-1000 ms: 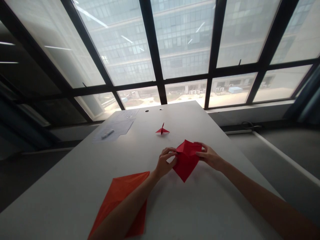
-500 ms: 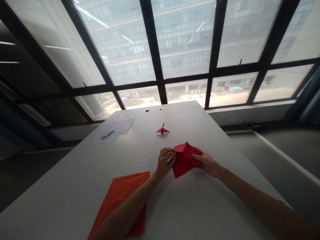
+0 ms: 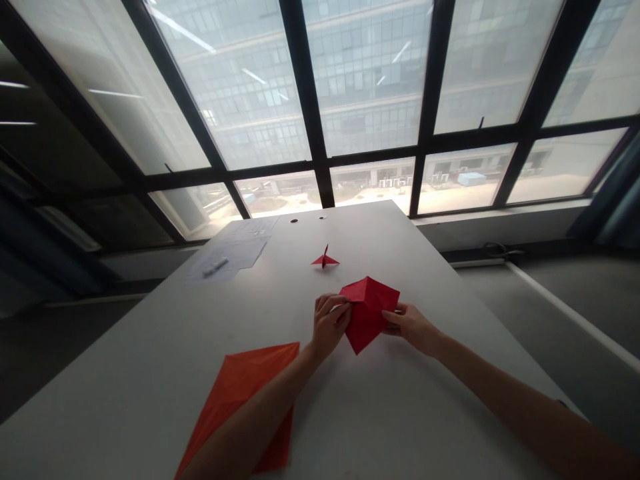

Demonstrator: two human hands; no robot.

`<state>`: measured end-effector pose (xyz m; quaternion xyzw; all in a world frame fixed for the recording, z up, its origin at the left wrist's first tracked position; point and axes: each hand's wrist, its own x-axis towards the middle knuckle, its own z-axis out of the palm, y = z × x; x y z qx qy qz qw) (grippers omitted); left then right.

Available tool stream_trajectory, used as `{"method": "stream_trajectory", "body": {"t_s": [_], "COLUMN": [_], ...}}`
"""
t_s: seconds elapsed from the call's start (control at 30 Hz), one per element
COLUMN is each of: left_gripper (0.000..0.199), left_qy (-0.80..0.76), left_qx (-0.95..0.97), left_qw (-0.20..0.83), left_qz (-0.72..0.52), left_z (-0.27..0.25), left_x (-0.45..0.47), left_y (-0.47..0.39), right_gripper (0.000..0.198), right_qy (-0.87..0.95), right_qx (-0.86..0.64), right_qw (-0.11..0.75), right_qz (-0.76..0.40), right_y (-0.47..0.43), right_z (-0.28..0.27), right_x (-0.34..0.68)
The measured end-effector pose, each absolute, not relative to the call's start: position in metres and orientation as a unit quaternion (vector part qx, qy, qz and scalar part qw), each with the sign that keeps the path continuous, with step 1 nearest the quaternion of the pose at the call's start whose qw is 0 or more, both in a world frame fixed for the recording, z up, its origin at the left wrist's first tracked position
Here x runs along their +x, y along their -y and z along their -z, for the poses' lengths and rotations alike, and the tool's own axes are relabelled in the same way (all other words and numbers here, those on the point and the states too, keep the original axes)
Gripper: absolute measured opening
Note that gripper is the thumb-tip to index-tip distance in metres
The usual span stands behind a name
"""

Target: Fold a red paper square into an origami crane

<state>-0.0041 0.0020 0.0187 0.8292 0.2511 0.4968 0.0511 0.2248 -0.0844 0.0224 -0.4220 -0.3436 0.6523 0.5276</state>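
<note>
Between my two hands a creased sheet of red origami paper (image 3: 369, 308) is held above the table, partly folded, one corner pointing down toward me. My left hand (image 3: 331, 321) pinches its left edge, fingers closed. On the other side my right hand (image 3: 411, 327) grips the right edge, thumb on the front and the other fingers mostly behind the paper. Just beyond the sheet stands a small red paper crane (image 3: 325, 260). Under my left forearm lies a larger orange-red paper sheet (image 3: 250, 377) with crease lines, partly covered by the arm.
The white table (image 3: 400, 413) runs forward to large black-framed windows (image 3: 370, 160). Printed papers (image 3: 245, 248) lie at the far left, with a pen-like object (image 3: 216, 268) on them. A round hole (image 3: 294, 221) sits near the far edge.
The red origami paper has turned and shifted slightly left, its upper flaps now spread wider. My right hand has slid a little lower along its edge. The crane and the orange-red sheet stay put.
</note>
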Motion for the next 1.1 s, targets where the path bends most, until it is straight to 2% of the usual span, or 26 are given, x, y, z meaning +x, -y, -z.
{"method": "stream_trajectory", "body": {"t_s": [0.13, 0.43, 0.77, 0.97, 1.03, 1.1], "left_gripper": [0.013, 0.011, 0.012, 0.01, 0.01, 0.01], "left_qy": [-0.265, -0.253, -0.234, -0.264, -0.259, -0.252], "left_qx": [0.822, 0.829, 0.849, 0.828, 0.828, 0.829], "left_qw": [0.048, 0.031, -0.036, -0.018, -0.006, 0.006], "left_qz": [-0.502, -0.498, -0.472, -0.495, -0.498, -0.499], "left_z": [-0.018, -0.019, -0.03, -0.028, -0.027, -0.027], "left_x": [-0.004, -0.006, -0.003, 0.0, 0.001, 0.001], "left_y": [-0.003, -0.004, 0.004, 0.004, 0.003, 0.003], "right_gripper": [0.046, 0.049, 0.05, 0.05, 0.056, 0.066], "right_qy": [0.359, 0.39, 0.329, 0.315, 0.339, 0.385], "right_qx": [-0.413, -0.445, -0.451, -0.405, -0.414, -0.463], "right_qw": [0.541, 0.505, 0.614, 0.636, 0.627, 0.632], "right_qz": [-0.638, -0.628, -0.558, -0.577, -0.566, -0.488], "right_y": [0.086, 0.089, 0.084, 0.081, 0.08, 0.081], "right_z": [-0.028, -0.027, -0.026, -0.023, -0.021, -0.02], "right_x": [0.225, 0.225, 0.224, 0.224, 0.225, 0.226]}}
